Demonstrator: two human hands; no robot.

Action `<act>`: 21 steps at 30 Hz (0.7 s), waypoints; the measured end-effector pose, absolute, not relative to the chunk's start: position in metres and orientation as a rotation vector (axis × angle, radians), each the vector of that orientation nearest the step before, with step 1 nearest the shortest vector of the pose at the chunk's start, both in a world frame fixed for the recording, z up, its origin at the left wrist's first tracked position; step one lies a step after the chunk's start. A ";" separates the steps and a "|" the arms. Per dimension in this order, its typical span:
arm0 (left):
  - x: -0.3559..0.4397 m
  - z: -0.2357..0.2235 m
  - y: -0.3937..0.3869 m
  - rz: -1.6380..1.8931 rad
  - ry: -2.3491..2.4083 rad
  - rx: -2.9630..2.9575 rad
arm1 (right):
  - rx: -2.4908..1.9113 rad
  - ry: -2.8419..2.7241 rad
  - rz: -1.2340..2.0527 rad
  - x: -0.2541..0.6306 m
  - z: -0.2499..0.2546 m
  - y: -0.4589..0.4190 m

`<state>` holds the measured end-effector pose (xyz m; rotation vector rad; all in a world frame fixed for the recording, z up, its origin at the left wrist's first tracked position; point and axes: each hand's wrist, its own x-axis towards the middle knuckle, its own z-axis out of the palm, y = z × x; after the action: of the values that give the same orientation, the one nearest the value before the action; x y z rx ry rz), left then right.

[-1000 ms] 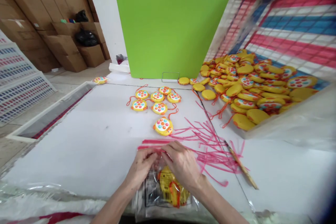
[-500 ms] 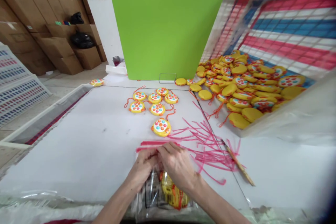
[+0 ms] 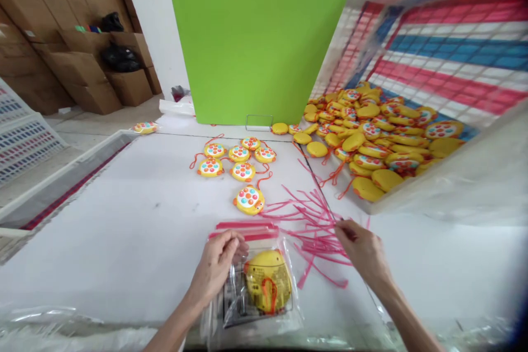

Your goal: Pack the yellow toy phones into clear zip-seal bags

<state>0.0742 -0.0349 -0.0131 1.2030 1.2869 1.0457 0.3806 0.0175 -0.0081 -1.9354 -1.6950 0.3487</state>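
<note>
A clear plastic bag (image 3: 284, 308) with a red top strip lies near the table's front edge, holding a yellow round toy (image 3: 267, 280) with an orange cord and a printed leaflet. My left hand (image 3: 216, 267) pinches the bag's upper left part, fingers closed on it. Off to the right, my right hand (image 3: 363, 250) has its fingers pinched over the heap of pink strips (image 3: 313, 214); what they hold is hidden. One yellow toy with coloured buttons (image 3: 248, 199) lies just beyond the bag.
Several more button toys (image 3: 237, 154) lie mid-table. A big clear bag full of yellow toys (image 3: 379, 137) sits at right before a striped sack. A green board (image 3: 259, 38) stands behind. Cardboard boxes (image 3: 82, 66) stack at left. Crates (image 3: 25, 137) stand left.
My right hand left the bag's top and moved right onto the pink strips. The bag now lies flatter with the yellow toy fully showing. The left hand stayed on the bag.
</note>
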 end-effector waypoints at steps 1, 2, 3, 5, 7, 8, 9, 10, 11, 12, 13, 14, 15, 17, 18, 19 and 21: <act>0.074 -0.014 -0.034 1.049 1.276 1.195 | -2.047 -1.654 0.279 0.400 -0.010 0.016; 0.073 -0.016 -0.033 1.051 1.268 1.178 | -2.135 -1.642 0.200 0.416 -0.012 0.013; 0.073 -0.017 -0.033 1.052 1.260 1.152 | -2.204 -1.663 0.134 0.428 -0.013 0.010; 0.074 -0.021 -0.032 1.059 1.234 1.098 | -2.268 -1.816 0.084 0.442 -0.014 0.001; 0.073 -0.024 -0.032 1.068 1.209 1.049 | -2.213 -2.008 0.092 0.441 -0.012 -0.008; 0.073 -0.025 -0.032 1.070 1.202 1.032 | -2.138 -2.069 0.092 0.437 -0.008 -0.012; 0.073 -0.025 -0.033 1.071 1.196 1.020 | -2.049 -2.087 0.085 0.430 -0.003 -0.016; 0.072 -0.025 -0.033 1.071 1.191 1.011 | -1.955 -2.071 0.091 0.422 0.004 -0.018; 0.072 -0.025 -0.033 1.069 1.187 1.003 | -1.869 -2.040 0.136 0.413 0.012 -0.020; 0.072 -0.024 -0.034 1.067 1.181 0.997 | -1.797 -2.017 0.229 0.403 0.020 -0.020; 0.072 -0.023 -0.033 1.067 1.174 0.992 | -1.735 -2.015 0.362 0.393 0.027 -0.019; 0.072 -0.022 -0.033 1.067 1.168 0.986 | -1.679 -2.036 0.512 0.382 0.033 -0.017; 0.073 -0.020 -0.033 1.066 1.163 0.978 | -1.623 -2.068 0.656 0.370 0.036 -0.013; 0.074 -0.017 -0.032 1.062 1.161 0.959 | -1.529 -2.119 0.864 0.348 0.035 -0.002; 0.075 -0.016 -0.032 1.060 1.162 0.955 | -1.496 -2.107 0.931 0.337 0.030 0.005; 0.076 -0.015 -0.032 1.059 1.164 0.955 | -1.465 -2.072 0.999 0.327 0.022 0.012; 0.077 -0.013 -0.032 1.056 1.169 0.972 | -1.398 -1.960 1.174 0.311 0.004 0.025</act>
<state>0.0769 -0.0320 -0.0131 0.9718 1.1690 1.0564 0.3105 0.0251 0.0043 -1.3977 -1.9602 1.1745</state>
